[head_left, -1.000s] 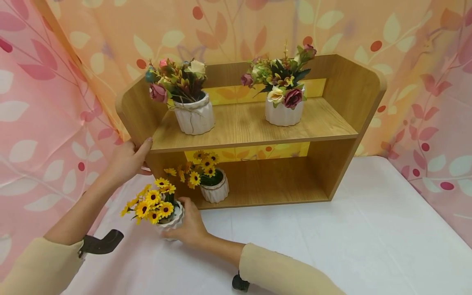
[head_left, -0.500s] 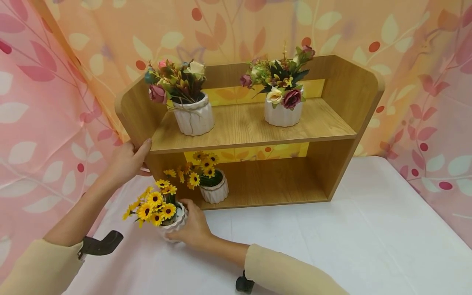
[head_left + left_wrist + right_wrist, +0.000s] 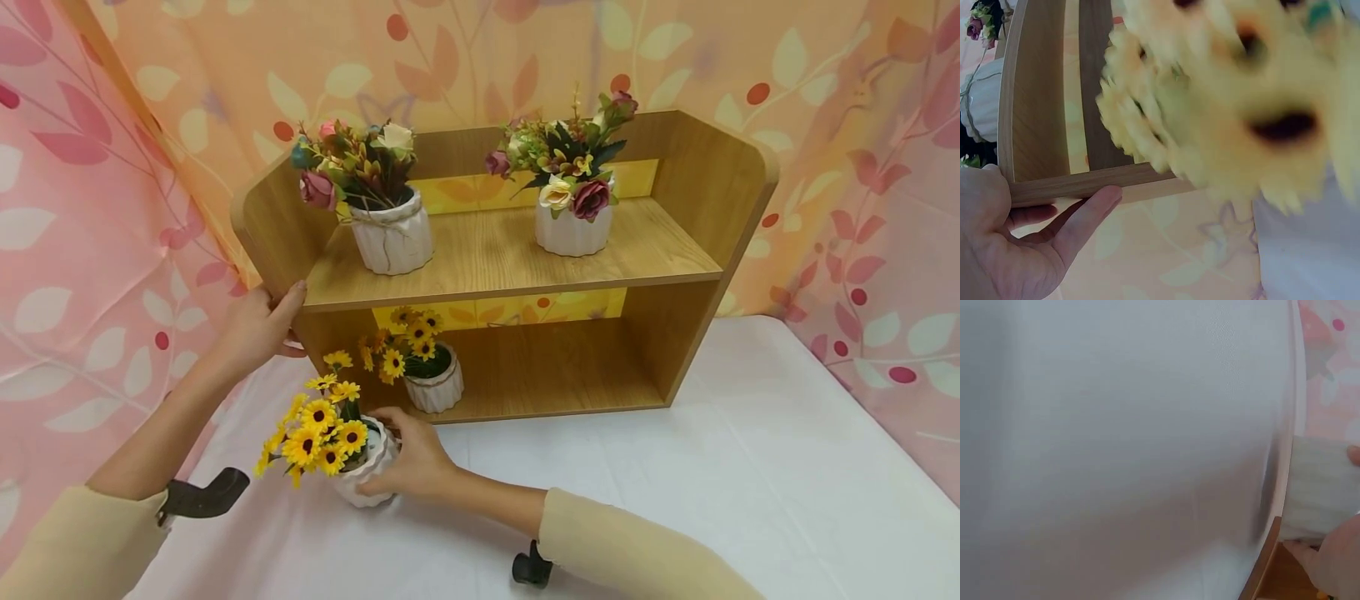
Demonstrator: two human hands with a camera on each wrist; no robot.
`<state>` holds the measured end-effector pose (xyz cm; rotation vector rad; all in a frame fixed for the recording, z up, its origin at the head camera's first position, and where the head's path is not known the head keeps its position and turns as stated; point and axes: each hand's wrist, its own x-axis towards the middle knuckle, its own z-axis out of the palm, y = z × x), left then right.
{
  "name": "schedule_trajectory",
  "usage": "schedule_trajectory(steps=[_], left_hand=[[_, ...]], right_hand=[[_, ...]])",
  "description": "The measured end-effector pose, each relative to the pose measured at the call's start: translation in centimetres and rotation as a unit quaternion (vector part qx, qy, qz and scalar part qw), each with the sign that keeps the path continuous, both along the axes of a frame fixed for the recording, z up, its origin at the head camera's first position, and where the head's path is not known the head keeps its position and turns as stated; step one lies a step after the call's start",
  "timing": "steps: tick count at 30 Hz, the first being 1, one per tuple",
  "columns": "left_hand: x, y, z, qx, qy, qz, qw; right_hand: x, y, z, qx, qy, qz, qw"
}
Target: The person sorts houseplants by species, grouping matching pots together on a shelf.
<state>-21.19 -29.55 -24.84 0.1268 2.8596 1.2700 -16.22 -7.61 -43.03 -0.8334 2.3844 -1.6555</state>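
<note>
In the head view, my left hand grips the left side panel of a two-tier wooden shelf, thumb at its front edge. The left wrist view has that hand at the shelf's board. With my right hand I hold a white ribbed flowerpot of yellow artificial sunflowers, in front of the shelf's lower left corner. The flowers loom blurred in the left wrist view. The right wrist view catches only part of the right hand and the white pot.
Another sunflower pot stands on the lower tier, left side. On the upper tier are two white pots of mixed flowers, the left pot and the right pot. White cloth covers the table; patterned curtains surround it.
My right hand has carried the sunflower pot slightly right and toward me, away from the shelf's left side. The left hand keeps its grip on the panel.
</note>
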Motion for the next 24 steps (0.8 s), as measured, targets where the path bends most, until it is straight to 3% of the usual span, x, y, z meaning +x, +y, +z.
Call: schedule_trajectory(steps=[11,24], left_hand=[[0.0,-0.1,0.0,-0.005,-0.002,-0.001,1.0000],[-0.1,-0.1,-0.2,0.004,0.021,0.005,0.9998]], right_hand=[[0.9,3.4,0.5,-0.016,-0.028,0.054,0.998],[1.3,8.6,1.3,-0.042,-0.041,0.042,0.997]])
